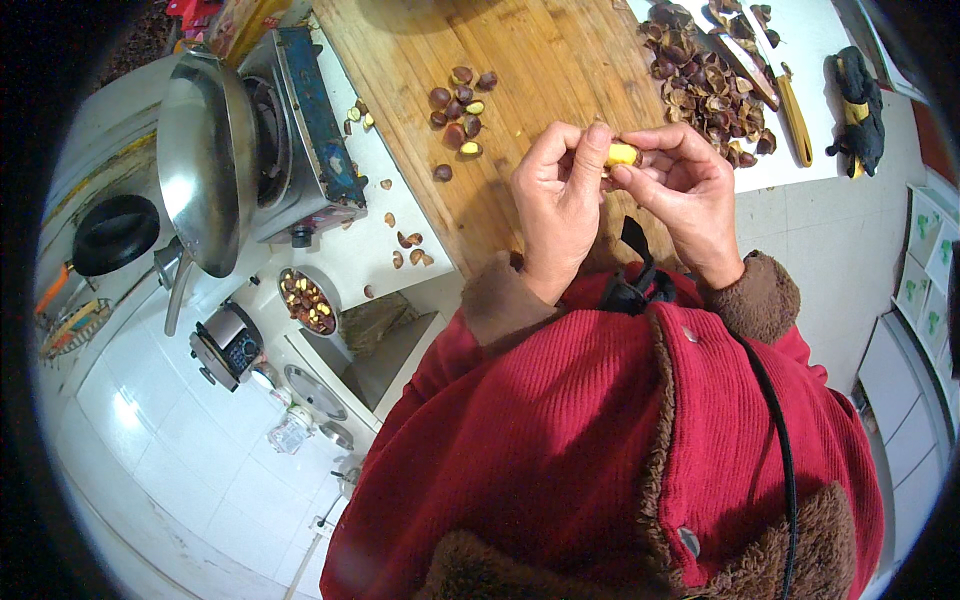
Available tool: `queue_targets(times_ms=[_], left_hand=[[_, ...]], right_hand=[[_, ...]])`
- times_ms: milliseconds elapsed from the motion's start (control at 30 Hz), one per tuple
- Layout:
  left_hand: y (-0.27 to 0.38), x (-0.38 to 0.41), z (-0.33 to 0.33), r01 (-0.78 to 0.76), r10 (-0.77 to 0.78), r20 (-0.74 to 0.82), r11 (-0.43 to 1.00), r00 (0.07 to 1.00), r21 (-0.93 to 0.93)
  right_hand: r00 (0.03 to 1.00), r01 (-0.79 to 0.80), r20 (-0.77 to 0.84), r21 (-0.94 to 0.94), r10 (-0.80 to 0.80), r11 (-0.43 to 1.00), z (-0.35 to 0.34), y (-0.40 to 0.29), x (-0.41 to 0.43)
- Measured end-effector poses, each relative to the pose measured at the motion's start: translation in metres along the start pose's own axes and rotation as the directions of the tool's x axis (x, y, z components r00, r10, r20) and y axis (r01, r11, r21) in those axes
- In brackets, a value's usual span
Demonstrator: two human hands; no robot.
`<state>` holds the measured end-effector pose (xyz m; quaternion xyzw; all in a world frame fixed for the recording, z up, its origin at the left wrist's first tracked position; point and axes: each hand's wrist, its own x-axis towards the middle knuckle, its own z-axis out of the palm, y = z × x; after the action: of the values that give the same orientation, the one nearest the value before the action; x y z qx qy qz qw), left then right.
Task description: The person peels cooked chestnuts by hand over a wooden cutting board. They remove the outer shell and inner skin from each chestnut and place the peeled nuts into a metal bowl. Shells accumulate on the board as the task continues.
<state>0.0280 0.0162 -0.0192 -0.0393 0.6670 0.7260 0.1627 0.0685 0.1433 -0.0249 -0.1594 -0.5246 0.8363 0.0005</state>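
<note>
Above the front part of a wooden cutting board point(517, 45), my left hand point(562, 191) and my right hand point(682, 187) meet at one partly peeled chestnut point(622, 155). Its yellow flesh shows between my thumbs and fingers, with some brown shell at its right side. To the left on the board lie several chestnuts point(454, 109), most in brown shell, a few showing yellow flesh. A large heap of chestnut shells point(705, 97) is on the white surface right of the board. A knife with a yellow handle point(795, 120) and another blade rest by the heap.
A gas stove point(315, 127) stands left of the board, with a steel wok or lid point(202, 165) beside it. A bowl of chestnuts point(307, 301) sits at the lower left. Shell scraps point(416, 257) lie on the white counter. Black-and-yellow gloves point(857, 112) lie at the far right.
</note>
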Motion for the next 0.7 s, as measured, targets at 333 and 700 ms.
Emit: queue_targets(times_ms=[333,700], left_hand=[[-0.012,0.003,0.002,-0.123,0.141,-0.122,0.982,0.983,0.144],[-0.005,0.007,-0.01,0.345,-0.317,0.143,0.806,0.938,-0.48]], right_hand=[[0.976,-0.217,0.07,0.223,0.207,0.95,-0.003,0.0,0.002],[0.962,-0.268,0.145,0.349,0.23,0.898,-0.009,0.01,0.004]])
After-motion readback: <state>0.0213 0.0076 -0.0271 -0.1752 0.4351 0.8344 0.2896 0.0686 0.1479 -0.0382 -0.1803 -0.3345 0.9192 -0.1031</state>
